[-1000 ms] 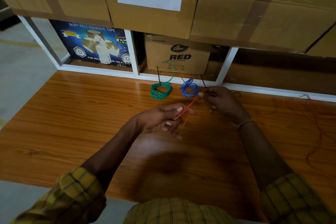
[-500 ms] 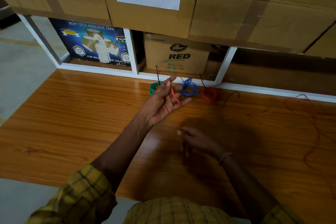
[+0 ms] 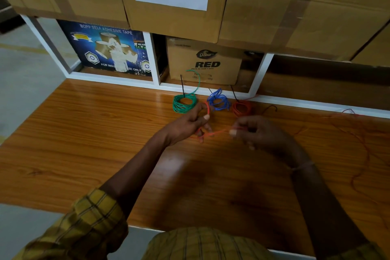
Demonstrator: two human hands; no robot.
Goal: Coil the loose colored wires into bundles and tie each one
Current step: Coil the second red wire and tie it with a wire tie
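Observation:
Three tied coils lie at the back of the wooden table: a green bundle [image 3: 184, 102], a blue bundle [image 3: 219, 101] and a red bundle [image 3: 242, 108], each with a black tie sticking up. My left hand [image 3: 187, 123] holds a loop of loose orange-red wire [image 3: 218, 132] wound round its fingers. My right hand [image 3: 256, 132] pinches the same wire a short way to the right. The wire's long loose tail [image 3: 363, 145] trails over the table's right side.
A wooden table [image 3: 84, 154] runs under a white shelf frame [image 3: 155, 63]. A blue tape carton [image 3: 105, 48] and a brown "RED" carton [image 3: 204, 63] sit in the shelf bays. Big cardboard boxes [image 3: 274, 6] overhang the back. A short dark wire piece [image 3: 271, 108] lies beside the red bundle.
My left hand dropped back from the green bundle toward the table's middle, carrying the wire loop. My right hand rose from the tabletop and took the wire beside it.

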